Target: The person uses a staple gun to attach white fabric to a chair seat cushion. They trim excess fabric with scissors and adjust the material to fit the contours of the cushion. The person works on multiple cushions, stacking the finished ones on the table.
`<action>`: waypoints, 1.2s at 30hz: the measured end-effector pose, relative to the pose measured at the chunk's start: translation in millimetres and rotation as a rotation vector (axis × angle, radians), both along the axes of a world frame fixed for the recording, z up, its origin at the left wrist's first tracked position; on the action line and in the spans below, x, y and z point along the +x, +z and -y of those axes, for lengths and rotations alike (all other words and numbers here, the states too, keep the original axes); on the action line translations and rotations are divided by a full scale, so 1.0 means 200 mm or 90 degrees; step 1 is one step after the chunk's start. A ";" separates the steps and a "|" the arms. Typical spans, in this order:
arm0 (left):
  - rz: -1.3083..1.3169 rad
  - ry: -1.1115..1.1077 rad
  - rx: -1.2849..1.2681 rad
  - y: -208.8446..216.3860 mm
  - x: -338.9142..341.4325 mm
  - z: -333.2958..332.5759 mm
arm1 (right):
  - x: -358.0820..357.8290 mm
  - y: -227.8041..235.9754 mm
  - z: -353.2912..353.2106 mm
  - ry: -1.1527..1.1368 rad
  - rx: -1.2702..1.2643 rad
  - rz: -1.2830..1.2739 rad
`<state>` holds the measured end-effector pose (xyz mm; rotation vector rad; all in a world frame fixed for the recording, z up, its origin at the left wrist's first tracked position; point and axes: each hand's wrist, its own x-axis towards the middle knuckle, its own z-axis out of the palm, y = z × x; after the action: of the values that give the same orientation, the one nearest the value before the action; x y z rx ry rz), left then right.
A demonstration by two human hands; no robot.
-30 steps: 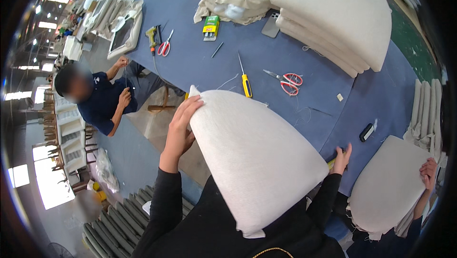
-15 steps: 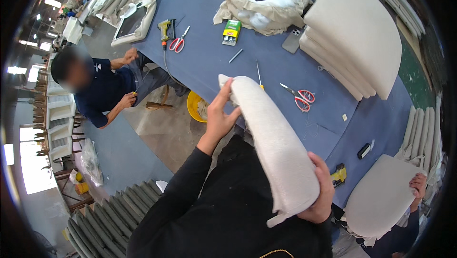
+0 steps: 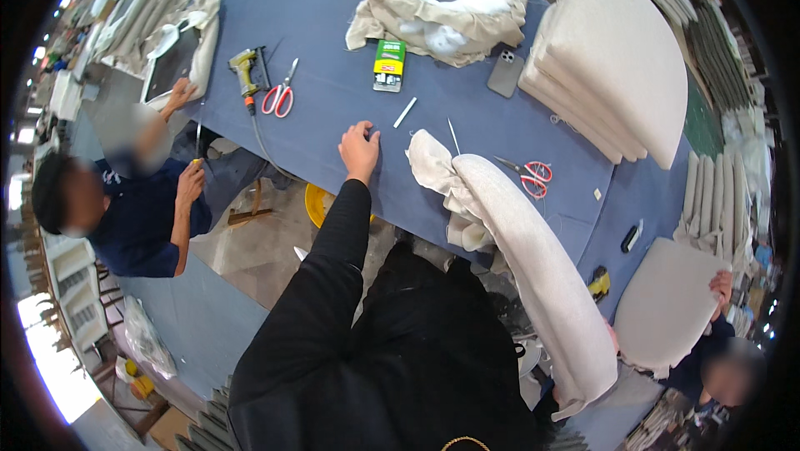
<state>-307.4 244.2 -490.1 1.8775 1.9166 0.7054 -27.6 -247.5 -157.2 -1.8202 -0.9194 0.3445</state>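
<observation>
My left hand (image 3: 359, 152) is over the blue table's near edge with nothing in it, its fingers slightly bent and apart. Just beyond it lies a short strip of staples (image 3: 405, 112). A long cream upholstered cushion (image 3: 533, 264) slants down the right side of my body. Loose cloth bunches at its far end, over the table edge. My right hand (image 3: 614, 337) grips the cushion's near end; nearly all of it is hidden behind the cushion. A thin awl (image 3: 453, 136) and red-handled scissors (image 3: 533, 178) lie beside the cushion's far end.
A staple gun (image 3: 247, 76), another pair of scissors (image 3: 281, 93), a green-yellow box (image 3: 389, 65) and a phone (image 3: 506, 74) lie on the table (image 3: 308, 1). Stacked cream panels (image 3: 617, 59) stand right. One co-worker (image 3: 150, 209) sits left; another's hand (image 3: 722, 286) holds a panel.
My left hand has let go of the cushion and moved left onto the table. The cushion has swung right and lower, its loose cloth hanging out. The left co-worker's arm has reached up.
</observation>
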 end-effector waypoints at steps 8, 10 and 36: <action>-0.001 -0.075 -0.017 0.01 -0.04 -0.12 | -0.12 -0.13 0.17 0.014 0.055 0.041; 0.039 -0.144 -0.054 -0.03 -0.02 -0.17 | -0.23 -0.10 0.17 -0.039 0.066 0.031; -0.068 -0.424 -0.081 -0.09 0.37 0.26 | 0.14 -0.43 0.45 0.026 0.231 0.093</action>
<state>-233.7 192.2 -508.9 2.3021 1.2131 0.2676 -0.2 -336.8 -243.9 -1.5083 -1.0470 0.0620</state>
